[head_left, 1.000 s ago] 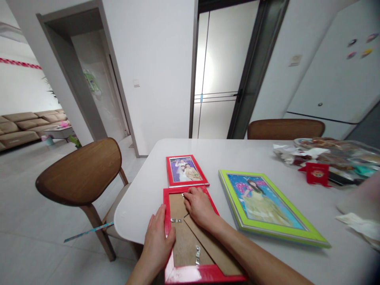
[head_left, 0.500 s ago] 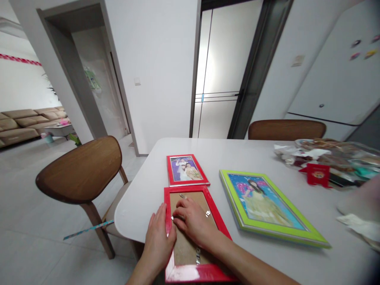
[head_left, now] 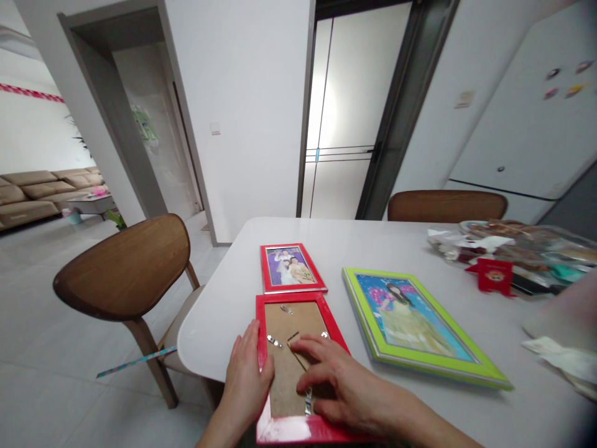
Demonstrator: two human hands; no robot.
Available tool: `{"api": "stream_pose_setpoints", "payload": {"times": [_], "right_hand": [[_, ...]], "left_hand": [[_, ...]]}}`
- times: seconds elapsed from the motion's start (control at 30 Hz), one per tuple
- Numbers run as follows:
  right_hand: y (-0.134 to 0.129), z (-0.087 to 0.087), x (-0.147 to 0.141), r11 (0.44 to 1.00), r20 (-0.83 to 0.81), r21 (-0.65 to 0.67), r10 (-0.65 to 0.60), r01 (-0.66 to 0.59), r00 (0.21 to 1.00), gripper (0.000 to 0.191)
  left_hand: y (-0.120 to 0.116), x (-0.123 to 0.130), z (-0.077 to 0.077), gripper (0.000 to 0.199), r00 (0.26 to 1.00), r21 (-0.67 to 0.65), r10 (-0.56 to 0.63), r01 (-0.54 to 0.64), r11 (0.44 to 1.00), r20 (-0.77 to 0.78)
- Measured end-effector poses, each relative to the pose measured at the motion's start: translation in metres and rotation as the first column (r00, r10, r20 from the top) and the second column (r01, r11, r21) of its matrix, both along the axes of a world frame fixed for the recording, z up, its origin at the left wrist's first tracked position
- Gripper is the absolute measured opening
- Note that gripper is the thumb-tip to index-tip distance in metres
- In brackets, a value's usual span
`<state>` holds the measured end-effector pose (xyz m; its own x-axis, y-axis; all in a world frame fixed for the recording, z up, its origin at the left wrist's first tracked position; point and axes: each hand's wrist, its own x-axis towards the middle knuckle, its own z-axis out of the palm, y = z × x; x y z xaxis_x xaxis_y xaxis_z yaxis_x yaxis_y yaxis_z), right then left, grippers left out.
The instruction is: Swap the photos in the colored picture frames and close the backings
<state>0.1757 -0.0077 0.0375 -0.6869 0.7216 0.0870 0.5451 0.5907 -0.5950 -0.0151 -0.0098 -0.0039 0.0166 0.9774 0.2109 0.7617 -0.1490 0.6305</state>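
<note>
Wooden chairs [head_left: 121, 267]: as one stands at the left of the white table [head_left: 354, 239] and another shows behind its far edge, they count two.
Left hand [head_left: 246, 379]: fingers side by side, stretched along the left edge of the face-down red picture frame [head_left: 293, 298]; the thumb sits apart from them, over the rim.
Face-up red picture frame [head_left: 291, 267]: lies just beyond the face-down one, a group photo in it; red frames, two.
Brown backing board [head_left: 286, 370]: set in the face-down frame, between the hands; four metal clips [head_left: 275, 341] show on it.
Right hand [head_left: 345, 382]: over the board's right part, fingers curled and spread, the lowest clip just beside the fingertips; whether they touch the board, I cannot tell.
Lime-green picture frame [head_left: 420, 323]: one, face up, well apart from the left hand; three frames altogether.
Red card [head_left: 494, 277]: one, beside clear plastic wrappings [head_left: 532, 239], too tangled to count.
</note>
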Motion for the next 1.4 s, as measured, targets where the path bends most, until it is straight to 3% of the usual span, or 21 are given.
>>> {"api": "stream_pose_setpoints", "payload": {"times": [0.2,0.3,0.4,0.6,0.73,0.87,0.97,1.1,1.23,1.4], "right_hand": [[-0.006,-0.007,-0.008,0.997,-0.008,0.026,-0.072,0.072,0.997,0.015],[-0.004,-0.007,-0.007,0.978,-0.010,0.037,-0.205,0.206,0.979,0.031],[-0.002,-0.010,-0.003,0.924,0.030,0.091,-0.376,0.372,0.926,0.040],[0.002,-0.012,-0.005,0.891,-0.017,0.104,-0.442,0.441,0.897,0.036],[0.002,0.004,-0.007,0.877,-0.065,0.138,-0.456,0.461,0.888,0.034],[-0.003,0.021,-0.014,0.897,-0.132,0.137,-0.404,0.420,0.905,0.033],[-0.001,0.020,-0.011,0.899,-0.179,0.126,-0.394,0.418,0.901,0.033],[0.009,-0.001,0.008,0.836,-0.071,0.165,-0.520,0.524,0.851,0.035],[0.015,-0.023,0.019,0.809,0.093,0.203,-0.577,0.552,0.812,0.040],[0.022,-0.025,0.014,0.787,0.232,0.225,-0.616,0.575,0.752,0.049]], "left_hand": [[0.000,0.001,-0.002,0.050,1.000,0.001,0.000,0.000,1.000,-0.027],[0.000,0.002,-0.002,0.051,0.999,-0.005,-0.003,0.003,1.000,-0.038],[-0.001,0.003,-0.002,0.050,0.998,-0.022,0.010,-0.011,1.000,-0.061],[0.001,0.000,-0.007,0.047,1.000,-0.013,0.004,-0.004,1.000,-0.027],[0.002,0.004,0.002,0.037,0.980,-0.010,0.013,-0.012,1.000,0.199],[0.003,0.005,0.021,0.025,0.817,-0.048,0.051,-0.028,0.998,0.574],[0.004,-0.013,0.031,0.028,0.770,-0.109,0.109,-0.051,0.993,0.629],[0.005,-0.065,0.030,0.029,0.756,-0.179,0.223,-0.142,0.974,0.615],[0.008,-0.111,0.016,0.030,0.800,-0.224,0.320,-0.236,0.946,0.508],[0.014,-0.126,0.005,0.029,0.889,-0.191,0.366,-0.322,0.927,0.277]]}}
